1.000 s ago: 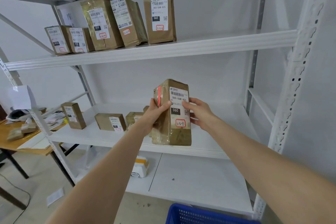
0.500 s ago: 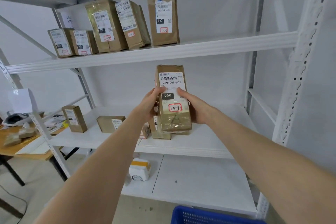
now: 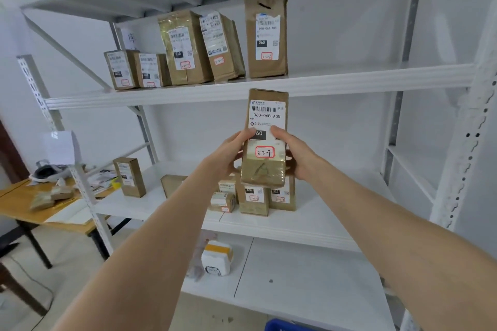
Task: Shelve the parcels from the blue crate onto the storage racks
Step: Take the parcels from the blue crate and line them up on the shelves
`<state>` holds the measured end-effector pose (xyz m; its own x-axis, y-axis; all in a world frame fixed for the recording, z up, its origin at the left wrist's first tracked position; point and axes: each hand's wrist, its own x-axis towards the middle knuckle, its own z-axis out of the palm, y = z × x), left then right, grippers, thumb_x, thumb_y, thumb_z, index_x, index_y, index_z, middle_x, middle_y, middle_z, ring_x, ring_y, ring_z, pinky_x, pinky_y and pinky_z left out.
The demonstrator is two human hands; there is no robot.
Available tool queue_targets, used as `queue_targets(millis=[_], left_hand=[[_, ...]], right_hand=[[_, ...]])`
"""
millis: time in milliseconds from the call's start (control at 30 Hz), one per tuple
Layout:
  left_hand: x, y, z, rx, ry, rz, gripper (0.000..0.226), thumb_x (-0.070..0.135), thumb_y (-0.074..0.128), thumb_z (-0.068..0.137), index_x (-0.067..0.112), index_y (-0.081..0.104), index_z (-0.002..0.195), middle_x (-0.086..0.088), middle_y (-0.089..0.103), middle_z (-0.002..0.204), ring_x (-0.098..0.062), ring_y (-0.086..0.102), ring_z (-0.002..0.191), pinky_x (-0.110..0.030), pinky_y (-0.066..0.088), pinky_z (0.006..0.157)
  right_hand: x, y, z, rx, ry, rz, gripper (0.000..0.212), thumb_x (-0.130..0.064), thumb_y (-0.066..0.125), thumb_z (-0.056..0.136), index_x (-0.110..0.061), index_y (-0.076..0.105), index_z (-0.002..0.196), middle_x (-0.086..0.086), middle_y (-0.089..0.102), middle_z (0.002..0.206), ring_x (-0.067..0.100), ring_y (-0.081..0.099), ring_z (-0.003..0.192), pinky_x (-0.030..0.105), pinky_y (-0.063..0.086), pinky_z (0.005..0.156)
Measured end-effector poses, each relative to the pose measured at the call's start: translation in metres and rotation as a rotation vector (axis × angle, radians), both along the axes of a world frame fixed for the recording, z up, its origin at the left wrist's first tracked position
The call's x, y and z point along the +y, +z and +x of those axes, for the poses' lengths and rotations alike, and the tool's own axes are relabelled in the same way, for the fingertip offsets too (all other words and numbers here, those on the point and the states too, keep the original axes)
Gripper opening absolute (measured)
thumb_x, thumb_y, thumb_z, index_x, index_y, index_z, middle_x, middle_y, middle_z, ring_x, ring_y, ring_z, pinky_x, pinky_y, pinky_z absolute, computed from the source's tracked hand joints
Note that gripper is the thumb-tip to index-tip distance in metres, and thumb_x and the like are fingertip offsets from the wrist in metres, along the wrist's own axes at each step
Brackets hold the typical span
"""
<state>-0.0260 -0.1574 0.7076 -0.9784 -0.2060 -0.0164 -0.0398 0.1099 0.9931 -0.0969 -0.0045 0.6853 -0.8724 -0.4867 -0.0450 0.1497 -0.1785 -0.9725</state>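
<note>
I hold a tall brown parcel [image 3: 265, 169] upright in front of the white rack, its white label facing me. My left hand [image 3: 227, 157] grips its left side and my right hand [image 3: 295, 154] grips its right side. The parcel's top reaches the front lip of the upper shelf [image 3: 363, 80]. On that shelf stands a row of several labelled brown parcels [image 3: 266, 35]. A corner of the blue crate [image 3: 285, 326] shows at the bottom edge.
The middle shelf [image 3: 322, 223] carries several small boxes behind the held parcel and one box [image 3: 130, 177] at its left. A white and yellow device [image 3: 216, 258] lies on the lower shelf. A wooden table [image 3: 24, 209] with clutter stands at the left.
Both hands have lifted the parcel from the middle shelf's height up to the upper shelf's edge and turned its label squarely toward me.
</note>
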Motion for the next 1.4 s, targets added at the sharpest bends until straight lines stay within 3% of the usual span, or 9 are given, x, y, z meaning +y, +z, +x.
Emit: queue_targets(millis=[133, 433, 533, 633, 967, 1100, 1200, 1400], left_hand=[[-0.009, -0.007, 0.008, -0.007, -0.002, -0.011, 0.043, 0.047, 0.062, 0.084, 0.029, 0.056, 0.122, 0.0, 0.07, 0.11, -0.022, 0.063, 0.108, -0.05, 0.05, 0.093], [-0.053, -0.003, 0.028, 0.026, 0.121, -0.039, 0.042, 0.045, 0.06, 0.087, 0.03, 0.054, 0.126, 0.003, 0.073, 0.101, -0.02, 0.066, 0.101, -0.05, 0.05, 0.093], [-0.077, 0.0, 0.026, 0.028, 0.109, -0.041, 0.046, 0.046, 0.061, 0.087, 0.03, 0.052, 0.13, 0.0, 0.072, 0.106, -0.021, 0.065, 0.105, -0.051, 0.049, 0.096], [-0.101, 0.004, 0.019, 0.045, 0.077, -0.064, 0.05, 0.048, 0.06, 0.086, 0.032, 0.05, 0.132, 0.0, 0.071, 0.107, -0.021, 0.065, 0.105, -0.051, 0.048, 0.097], [-0.181, 0.044, -0.017, 0.1, -0.085, -0.106, 0.053, 0.057, 0.054, 0.086, 0.035, 0.048, 0.134, 0.004, 0.071, 0.11, -0.019, 0.064, 0.107, -0.05, 0.047, 0.098], [-0.186, 0.057, -0.029, 0.124, -0.173, -0.114, 0.055, 0.058, 0.056, 0.085, 0.036, 0.046, 0.135, 0.004, 0.069, 0.113, -0.019, 0.063, 0.108, -0.049, 0.047, 0.097], [-0.181, 0.064, -0.034, 0.098, -0.265, -0.143, 0.07, 0.064, 0.065, 0.071, 0.045, 0.043, 0.134, 0.008, 0.067, 0.117, -0.019, 0.061, 0.111, -0.045, 0.046, 0.096], [-0.146, 0.083, -0.046, 0.16, -0.333, -0.19, 0.054, 0.06, 0.062, 0.077, 0.046, 0.049, 0.127, 0.01, 0.067, 0.116, -0.017, 0.06, 0.11, -0.048, 0.045, 0.098]], right_hand=[[-0.017, -0.002, -0.003, 0.031, -0.001, -0.012, 0.07, -0.054, 0.078, 0.064, -0.02, 0.058, 0.121, 0.009, 0.074, 0.096, 0.03, 0.071, 0.09, 0.053, 0.054, 0.085], [-0.07, 0.002, 0.006, 0.034, 0.066, -0.013, 0.063, -0.054, 0.076, 0.069, -0.022, 0.058, 0.12, 0.008, 0.073, 0.096, 0.027, 0.07, 0.084, 0.036, 0.056, 0.063], [-0.091, 0.004, 0.007, 0.038, 0.059, -0.023, 0.059, -0.052, 0.075, 0.072, -0.022, 0.057, 0.119, 0.007, 0.073, 0.095, 0.026, 0.07, 0.084, 0.038, 0.057, 0.065], [-0.112, 0.009, 0.004, 0.057, 0.005, -0.028, 0.06, -0.052, 0.074, 0.072, -0.022, 0.055, 0.12, 0.007, 0.072, 0.097, 0.026, 0.069, 0.087, 0.041, 0.058, 0.073], [-0.18, 0.05, -0.003, 0.109, -0.17, -0.049, 0.06, -0.054, 0.072, 0.074, -0.024, 0.052, 0.122, 0.006, 0.071, 0.099, 0.026, 0.068, 0.09, 0.039, 0.056, 0.075], [-0.181, 0.063, -0.006, 0.149, -0.255, -0.048, 0.061, -0.057, 0.07, 0.074, -0.025, 0.054, 0.123, 0.005, 0.073, 0.098, 0.025, 0.069, 0.09, 0.038, 0.056, 0.072], [-0.172, 0.074, -0.005, 0.152, -0.345, -0.069, 0.058, -0.06, 0.066, 0.076, -0.025, 0.056, 0.121, 0.004, 0.072, 0.097, 0.024, 0.068, 0.089, 0.034, 0.053, 0.067], [-0.134, 0.097, -0.004, 0.214, -0.475, -0.074, 0.055, -0.063, 0.064, 0.076, -0.026, 0.06, 0.117, 0.002, 0.073, 0.096, 0.022, 0.069, 0.085, 0.032, 0.052, 0.065]])
